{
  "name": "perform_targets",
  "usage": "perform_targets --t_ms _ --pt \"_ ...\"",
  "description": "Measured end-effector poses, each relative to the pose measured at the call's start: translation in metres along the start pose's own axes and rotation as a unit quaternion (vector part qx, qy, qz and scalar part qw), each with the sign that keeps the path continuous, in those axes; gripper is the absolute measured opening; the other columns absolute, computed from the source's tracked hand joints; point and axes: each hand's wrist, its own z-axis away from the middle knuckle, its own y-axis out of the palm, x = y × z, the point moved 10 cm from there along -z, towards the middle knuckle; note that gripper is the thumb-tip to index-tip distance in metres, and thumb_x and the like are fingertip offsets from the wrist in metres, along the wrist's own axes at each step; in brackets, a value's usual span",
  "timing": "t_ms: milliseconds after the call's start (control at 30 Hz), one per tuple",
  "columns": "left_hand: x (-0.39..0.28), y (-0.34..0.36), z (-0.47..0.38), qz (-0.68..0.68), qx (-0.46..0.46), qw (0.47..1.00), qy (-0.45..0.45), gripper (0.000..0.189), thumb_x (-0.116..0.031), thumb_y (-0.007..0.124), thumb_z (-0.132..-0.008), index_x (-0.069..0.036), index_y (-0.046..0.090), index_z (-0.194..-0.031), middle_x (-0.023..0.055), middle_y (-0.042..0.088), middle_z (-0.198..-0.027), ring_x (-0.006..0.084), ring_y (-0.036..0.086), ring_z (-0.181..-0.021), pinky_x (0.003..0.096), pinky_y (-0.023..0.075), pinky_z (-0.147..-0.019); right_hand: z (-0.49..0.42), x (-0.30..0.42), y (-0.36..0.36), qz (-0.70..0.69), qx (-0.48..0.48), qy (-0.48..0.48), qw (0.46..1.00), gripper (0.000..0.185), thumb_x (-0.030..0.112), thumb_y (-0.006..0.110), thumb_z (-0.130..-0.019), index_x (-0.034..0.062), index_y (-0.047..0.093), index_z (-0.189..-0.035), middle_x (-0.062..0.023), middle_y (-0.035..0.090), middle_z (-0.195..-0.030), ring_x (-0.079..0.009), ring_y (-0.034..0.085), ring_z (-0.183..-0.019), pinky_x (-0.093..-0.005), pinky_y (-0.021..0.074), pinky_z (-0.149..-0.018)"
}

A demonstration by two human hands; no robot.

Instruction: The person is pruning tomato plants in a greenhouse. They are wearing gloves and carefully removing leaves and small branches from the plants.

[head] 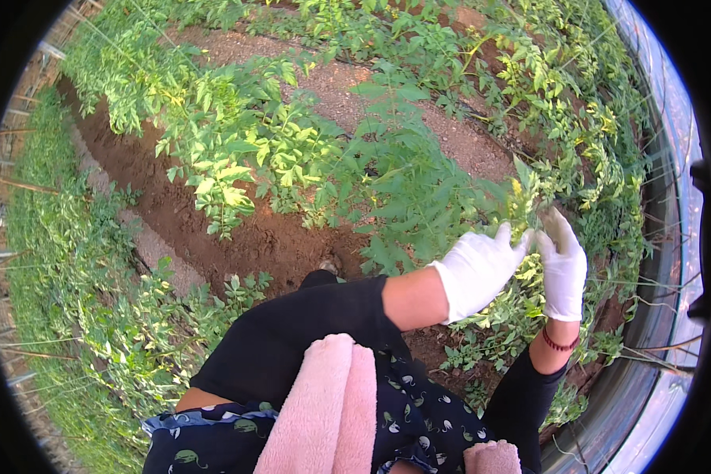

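Both my hands wear white gloves and meet at the top of a tomato plant on the right. My left hand [480,272] reaches across from the left, its thumb and fingers pinched at a leafy tomato shoot [520,198]. Beside it my right hand [563,263] comes up from below, its fingertips bent around the same shoot. The exact grip is partly hidden by leaves and by blur. Dense green leaves of a tomato plant [415,178] spread just left of my hands.
Rows of tomato plants [231,118] stand on both sides of a bare soil furrow [213,255]. Strings run up from the rows. A dark drip line [480,115] crosses the bed. Plastic sheeting [669,237] curves along the right. A pink towel [326,403] hangs before my body.
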Motion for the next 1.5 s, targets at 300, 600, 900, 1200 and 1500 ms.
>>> perform_targets --t_ms 300,600,900,1200,1500 --pt "0.322 0.051 0.153 0.409 -0.203 0.789 -0.411 0.025 -0.009 0.060 -0.085 -0.002 0.060 -0.109 0.0050 0.064 -0.099 0.0113 0.060 -0.085 0.0250 0.0476 -0.077 0.066 0.028 0.088 -0.131 0.082 0.066 0.986 0.036 -0.004 0.058 -0.083 -0.0004 0.056 -0.119 -0.0115 0.061 -0.116 -0.0184 0.057 -0.107 -0.0303 0.0423 -0.094" --pt "0.355 0.172 0.010 0.248 0.263 0.907 -0.216 0.058 -0.032 0.072 -0.075 -0.001 0.054 -0.120 0.0170 0.059 -0.117 0.0310 0.057 -0.107 0.0353 0.0440 -0.089 -0.046 0.114 0.234 -0.153 0.018 -0.051 0.987 0.056 -0.002 0.058 -0.084 0.0026 0.038 -0.136 -0.0113 0.051 -0.129 -0.0200 0.051 -0.115 -0.0302 0.0405 -0.094" --pt "0.376 0.183 -0.018 0.298 0.058 0.934 -0.189 0.043 -0.039 0.062 -0.083 -0.009 0.058 -0.114 0.0171 0.064 -0.100 0.0381 0.059 -0.090 0.0381 0.0467 -0.083 -0.028 0.099 0.296 -0.222 0.059 0.025 0.973 0.018 0.007 0.051 -0.093 -0.0042 0.060 -0.103 -0.0054 0.064 -0.091 -0.0113 0.058 -0.082 -0.0249 0.0450 -0.079" --pt "0.405 0.144 0.022 0.486 0.121 0.838 -0.219 0.051 -0.038 0.051 -0.090 -0.007 0.042 -0.129 0.0171 0.045 -0.128 0.0276 0.046 -0.113 0.0392 0.0396 -0.096 -0.064 0.012 0.284 0.170 0.022 0.185 0.968 0.020 0.013 0.053 -0.091 -0.0027 0.064 -0.096 -0.0021 0.063 -0.078 -0.0070 0.051 -0.066 -0.0225 0.0416 -0.060" --pt "0.379 0.194 0.085 0.313 0.215 0.916 -0.130 0.062 -0.060 0.037 -0.090 -0.023 0.037 -0.139 0.0090 0.041 -0.140 0.0255 0.037 -0.129 0.0431 0.0271 -0.107 -0.104 0.045 0.305 -0.498 0.074 0.101 0.858 0.034 0.006 0.056 -0.085 -0.0021 0.055 -0.118 -0.0100 0.059 -0.117 -0.0182 0.058 -0.100 -0.0315 0.0457 -0.088"
